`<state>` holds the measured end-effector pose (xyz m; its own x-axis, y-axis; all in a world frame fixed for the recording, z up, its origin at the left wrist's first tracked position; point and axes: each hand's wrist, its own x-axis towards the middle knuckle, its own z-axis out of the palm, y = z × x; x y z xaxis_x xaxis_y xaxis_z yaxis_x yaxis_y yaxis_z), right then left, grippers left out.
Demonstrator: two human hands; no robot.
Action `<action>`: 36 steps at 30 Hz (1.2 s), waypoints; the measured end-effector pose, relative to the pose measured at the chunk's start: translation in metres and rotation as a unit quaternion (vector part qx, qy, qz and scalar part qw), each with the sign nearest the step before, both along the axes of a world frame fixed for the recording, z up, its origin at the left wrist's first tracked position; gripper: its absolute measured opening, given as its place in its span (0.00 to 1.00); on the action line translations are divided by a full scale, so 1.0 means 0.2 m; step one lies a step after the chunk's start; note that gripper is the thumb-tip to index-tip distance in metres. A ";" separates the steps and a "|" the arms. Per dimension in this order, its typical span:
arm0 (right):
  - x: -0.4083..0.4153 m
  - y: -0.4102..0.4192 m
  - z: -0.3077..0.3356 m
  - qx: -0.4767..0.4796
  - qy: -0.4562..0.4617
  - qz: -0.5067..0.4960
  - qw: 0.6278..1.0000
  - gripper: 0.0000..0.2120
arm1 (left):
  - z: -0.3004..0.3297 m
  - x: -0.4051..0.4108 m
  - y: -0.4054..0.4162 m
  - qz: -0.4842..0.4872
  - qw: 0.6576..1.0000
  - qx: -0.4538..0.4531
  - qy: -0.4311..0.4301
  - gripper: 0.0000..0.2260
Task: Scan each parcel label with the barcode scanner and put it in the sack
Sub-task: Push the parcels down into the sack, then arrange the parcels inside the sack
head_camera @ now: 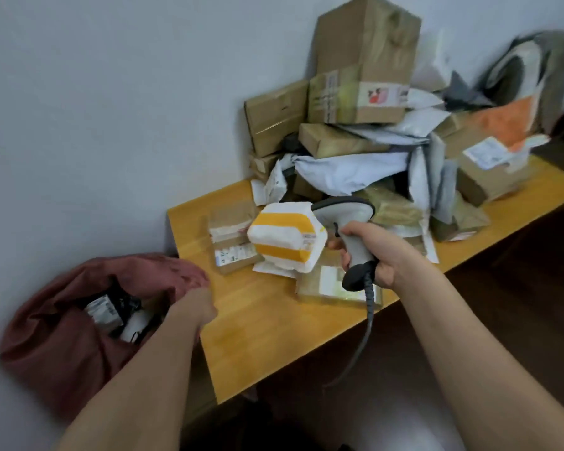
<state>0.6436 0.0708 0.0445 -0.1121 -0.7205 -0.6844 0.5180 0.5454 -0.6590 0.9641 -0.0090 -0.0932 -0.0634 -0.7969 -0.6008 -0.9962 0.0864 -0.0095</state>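
One white parcel with yellow tape [285, 240] sits on the counter [264, 323], probably light and soft, best gripped across its sides; right hand [376, 252] grips the scanner [352, 236], left hand [196, 307] pinches the sack [62, 333] rim.

Parcel-sorting corner: heaped parcels [365, 131] on wooden table [274, 336], sack [56, 336] beside.

Head cam, looks fwd and down, close over table [261, 323] corner, wall behind.
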 end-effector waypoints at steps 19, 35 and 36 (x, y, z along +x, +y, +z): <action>-0.82 -0.33 0.43 -0.141 0.113 -0.180 0.967 0.07 | 0.81 -1.26 -0.83 -0.060 0.893 -0.310 0.322 0.18; -1.40 -0.92 0.71 -0.247 0.177 -0.224 0.926 0.07 | 1.23 -2.01 -1.35 -0.085 0.862 -0.347 0.361 0.35; -1.44 -0.96 0.70 -0.244 0.170 -0.222 0.929 0.07 | 1.24 -2.03 -1.37 -0.102 0.861 -0.360 0.345 0.38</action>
<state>0.3559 -0.1220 0.1854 -0.6216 -0.7670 -0.1592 0.3375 -0.0788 -0.9380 0.5573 -0.2830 0.1546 -0.3900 -0.8767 0.2817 -0.7508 0.4799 0.4539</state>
